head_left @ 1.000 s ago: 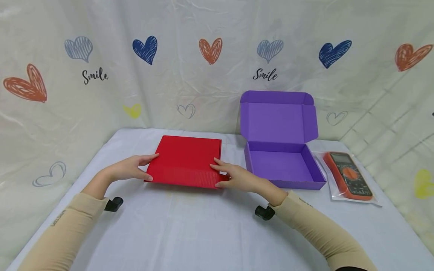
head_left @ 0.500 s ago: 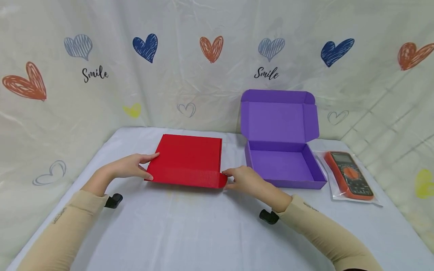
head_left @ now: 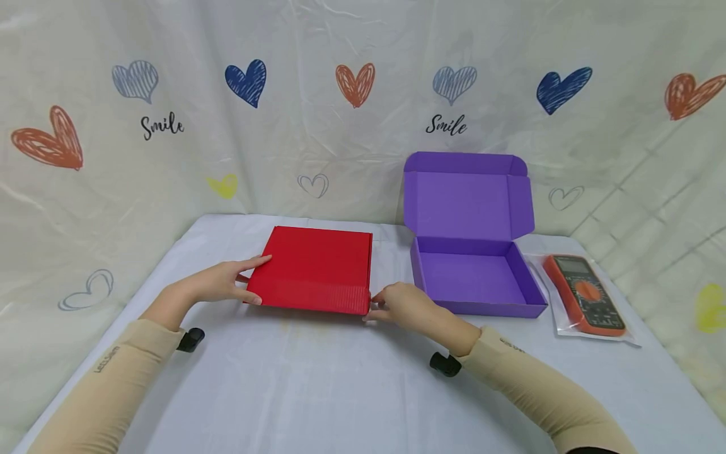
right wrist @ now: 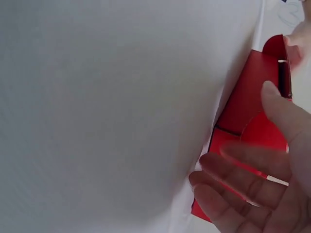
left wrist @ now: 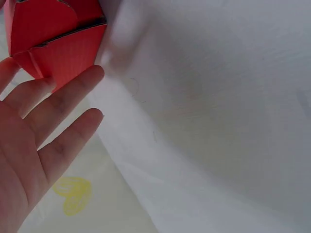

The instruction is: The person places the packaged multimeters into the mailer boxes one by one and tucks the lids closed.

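Note:
A red cardboard box (head_left: 317,265) lies on the white cloth, its lid lowered nearly flat. At its left side is my left hand (head_left: 222,282), index fingertip on the lid's left edge and thumb at the front left corner. The left wrist view has that hand's fingers (left wrist: 68,99) straight alongside the box wall. My right hand (head_left: 409,306) is at the front right corner, fingers against the side. In the right wrist view, a rounded red flap (right wrist: 265,132) sits in the box's front, between thumb and fingers. The box's inside is hidden.
Right of the red box stands a purple box (head_left: 476,309), its lid raised. Beyond it lies an orange multimeter (head_left: 584,293) in a clear plastic bag. A curtain (head_left: 386,170) printed with hearts hangs behind the table (head_left: 317,391).
My right hand has left the lid top for the front right corner. The small flap that stuck out there half a second ago is tucked inward. My left hand keeps nearly the same place.

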`<state>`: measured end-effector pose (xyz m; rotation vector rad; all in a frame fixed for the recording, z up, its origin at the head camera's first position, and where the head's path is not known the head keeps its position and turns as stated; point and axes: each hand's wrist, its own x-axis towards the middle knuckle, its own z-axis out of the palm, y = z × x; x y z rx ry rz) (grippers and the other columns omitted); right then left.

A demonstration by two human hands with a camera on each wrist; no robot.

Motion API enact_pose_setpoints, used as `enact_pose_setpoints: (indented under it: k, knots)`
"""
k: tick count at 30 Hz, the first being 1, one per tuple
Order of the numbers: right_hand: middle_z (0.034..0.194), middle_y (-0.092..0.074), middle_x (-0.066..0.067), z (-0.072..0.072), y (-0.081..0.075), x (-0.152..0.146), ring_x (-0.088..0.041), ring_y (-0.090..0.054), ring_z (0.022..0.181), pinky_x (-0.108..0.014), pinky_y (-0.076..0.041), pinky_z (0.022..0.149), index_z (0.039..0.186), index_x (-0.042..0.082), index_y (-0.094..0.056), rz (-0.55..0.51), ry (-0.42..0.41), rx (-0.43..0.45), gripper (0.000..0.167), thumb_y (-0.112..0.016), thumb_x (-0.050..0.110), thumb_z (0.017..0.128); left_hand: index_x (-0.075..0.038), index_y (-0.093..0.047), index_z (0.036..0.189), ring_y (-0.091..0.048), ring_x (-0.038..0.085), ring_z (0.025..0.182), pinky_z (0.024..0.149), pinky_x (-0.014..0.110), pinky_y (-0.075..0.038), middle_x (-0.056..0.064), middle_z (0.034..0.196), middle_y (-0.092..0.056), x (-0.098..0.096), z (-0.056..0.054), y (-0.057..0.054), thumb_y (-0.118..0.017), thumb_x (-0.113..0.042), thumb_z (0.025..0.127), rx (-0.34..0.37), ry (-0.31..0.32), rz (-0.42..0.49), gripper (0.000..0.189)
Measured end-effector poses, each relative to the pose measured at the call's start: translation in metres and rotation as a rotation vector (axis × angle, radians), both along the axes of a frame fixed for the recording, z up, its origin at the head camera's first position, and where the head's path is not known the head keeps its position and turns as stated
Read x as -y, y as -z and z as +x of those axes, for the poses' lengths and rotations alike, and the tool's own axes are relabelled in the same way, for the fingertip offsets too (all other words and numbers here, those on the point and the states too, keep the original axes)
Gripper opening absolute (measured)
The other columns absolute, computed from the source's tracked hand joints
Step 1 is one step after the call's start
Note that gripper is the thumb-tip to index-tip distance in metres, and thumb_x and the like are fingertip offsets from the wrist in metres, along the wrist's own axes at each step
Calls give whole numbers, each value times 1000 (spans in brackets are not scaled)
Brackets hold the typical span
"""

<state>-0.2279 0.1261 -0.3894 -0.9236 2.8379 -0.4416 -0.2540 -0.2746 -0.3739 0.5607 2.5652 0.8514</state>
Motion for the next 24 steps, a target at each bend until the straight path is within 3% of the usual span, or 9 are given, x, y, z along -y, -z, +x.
enact_pose_setpoints:
  k: [5,9,12,15,24]
  knots:
    - [98,-76,-6,0,1,0,-21,-71,93,-33,-57,76,115,0,-76,-38,20,39,45,-81,36,89,-22,-23,165,-61,34,124,102,53,-47,19,159,-39,0,0,0,-82,-43,87,-3,-7,-1,100]
    - [96,-73,-4,0,1,0,-19,-69,89,-33,-56,77,124,0,-70,-38,44,37,55,-82,38,87,-19,-21,165,-70,22,103,101,51,-44,9,119,-72,-2,0,-2,-82,-41,88,21,-8,-4,101]
    - [97,-73,-4,0,2,0,-19,-69,90,-34,-56,78,126,-1,-68,-37,47,48,57,-82,39,87,-17,-18,166,-71,18,90,99,50,-42,0,92,-76,-4,0,-1,-82,-38,88,52,-10,1,102]
    - [96,-74,-3,-1,2,-1,-16,-68,86,-31,-55,75,129,-2,-68,-42,37,77,57,-80,37,89,-16,-18,166,-71,17,90,98,50,-43,-3,91,-75,-5,0,-2,-82,-38,89,52,-13,-2,102]
    - [84,-72,5,-4,1,-6,-7,-57,68,-26,-48,63,130,-1,-69,-76,11,149,56,-76,39,93,-15,-18,165,-70,20,88,95,47,-44,2,88,-75,-5,-1,-3,-82,-36,89,60,-13,13,102]
